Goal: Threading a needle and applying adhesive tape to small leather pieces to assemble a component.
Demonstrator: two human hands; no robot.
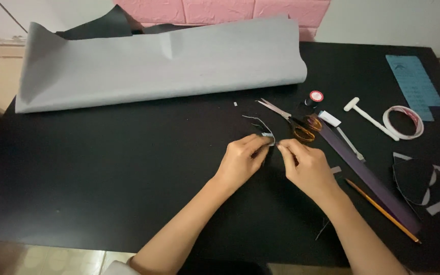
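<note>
Near the middle of the black table (103,168), the left hand (241,159) pinches a small grey strip (267,135) between thumb and fingertips. The right hand (306,165), fingers curled together, meets it at the strip's edge. Scissors (291,122) with amber handles lie just behind. A rolled grey sheet (159,66) lies along the far edge; a pencil (383,211) lies near the right edge.

We see one view, from a head-worn camera looking steeply down and forward over the black table (103,168), close enough that our forearms enter at the bottom edge; the wall (383,20) closes the top.
</note>
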